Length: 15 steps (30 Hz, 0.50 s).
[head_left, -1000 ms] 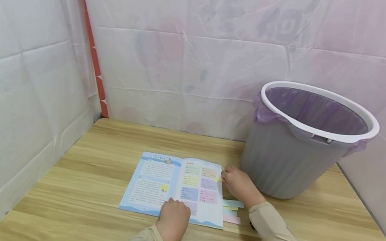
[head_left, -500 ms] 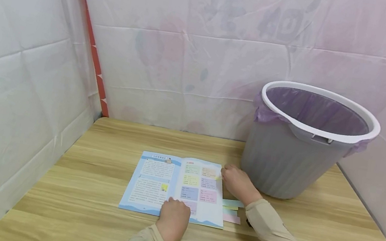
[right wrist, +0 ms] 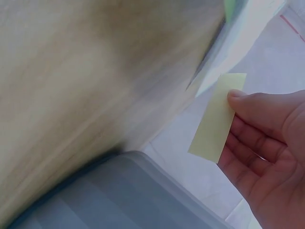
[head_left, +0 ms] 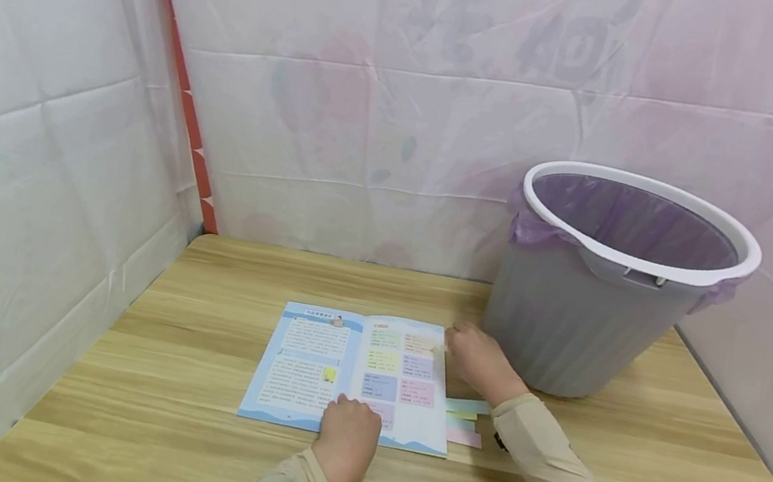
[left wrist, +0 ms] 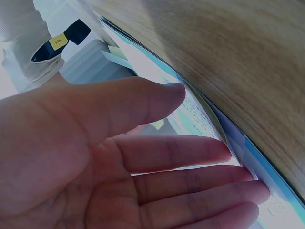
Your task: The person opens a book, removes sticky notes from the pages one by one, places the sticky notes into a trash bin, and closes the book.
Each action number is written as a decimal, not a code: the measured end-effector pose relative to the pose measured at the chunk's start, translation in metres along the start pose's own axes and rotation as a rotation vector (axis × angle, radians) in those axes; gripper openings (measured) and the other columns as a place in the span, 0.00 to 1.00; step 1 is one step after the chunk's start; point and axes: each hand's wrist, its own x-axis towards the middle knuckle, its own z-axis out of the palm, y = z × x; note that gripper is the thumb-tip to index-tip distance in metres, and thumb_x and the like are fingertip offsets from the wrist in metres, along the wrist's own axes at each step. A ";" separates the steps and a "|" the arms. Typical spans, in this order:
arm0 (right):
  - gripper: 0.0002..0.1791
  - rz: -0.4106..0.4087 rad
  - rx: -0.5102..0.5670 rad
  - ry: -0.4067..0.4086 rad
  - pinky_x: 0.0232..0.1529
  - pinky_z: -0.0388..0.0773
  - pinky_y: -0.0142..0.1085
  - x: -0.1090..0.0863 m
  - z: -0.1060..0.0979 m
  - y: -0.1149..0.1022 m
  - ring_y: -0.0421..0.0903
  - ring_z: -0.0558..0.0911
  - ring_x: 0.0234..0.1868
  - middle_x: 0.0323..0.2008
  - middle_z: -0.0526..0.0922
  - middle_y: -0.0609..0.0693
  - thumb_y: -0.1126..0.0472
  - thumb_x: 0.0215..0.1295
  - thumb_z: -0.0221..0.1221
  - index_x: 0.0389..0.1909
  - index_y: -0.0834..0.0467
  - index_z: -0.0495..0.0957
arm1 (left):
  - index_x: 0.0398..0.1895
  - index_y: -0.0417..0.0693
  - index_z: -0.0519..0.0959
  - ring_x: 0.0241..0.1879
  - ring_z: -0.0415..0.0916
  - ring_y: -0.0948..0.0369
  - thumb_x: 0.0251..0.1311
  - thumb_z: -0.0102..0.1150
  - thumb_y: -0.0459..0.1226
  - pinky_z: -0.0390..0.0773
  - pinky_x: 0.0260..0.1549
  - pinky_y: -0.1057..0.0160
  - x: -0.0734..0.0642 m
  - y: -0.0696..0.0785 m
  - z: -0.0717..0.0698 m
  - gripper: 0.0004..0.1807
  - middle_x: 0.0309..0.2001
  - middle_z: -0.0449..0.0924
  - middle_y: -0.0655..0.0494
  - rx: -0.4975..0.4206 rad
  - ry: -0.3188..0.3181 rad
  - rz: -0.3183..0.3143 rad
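Right hand (head_left: 482,364) pinched a slip (right wrist: 214,124), perhaps unstuck; the straight-fingered left hand (head_left: 349,442) touched the book (head_left: 300,379); tabs (head_left: 463,439) remained toward the bench's (head_left: 665,445) right edge.

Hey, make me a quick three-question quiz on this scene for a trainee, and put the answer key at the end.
1. True or false: the book lies closed.

2. Which hand pinches the pale yellow strip?

3. What colour is the bag lining the gray bin?
A) Green
B) Purple
C) Black

Key:
1. False; the book lies open on the table.
2. The right hand.
3. B.
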 end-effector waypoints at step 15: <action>0.06 -0.111 -0.002 0.330 0.33 0.73 0.42 0.010 -0.050 -0.003 0.51 0.73 0.32 0.29 0.74 0.53 0.75 0.55 0.64 0.25 0.63 0.78 | 0.27 0.45 0.85 0.28 0.77 0.57 0.55 0.64 0.37 0.79 0.31 0.61 0.000 0.000 -0.001 0.05 0.25 0.81 0.53 -0.013 -0.009 0.001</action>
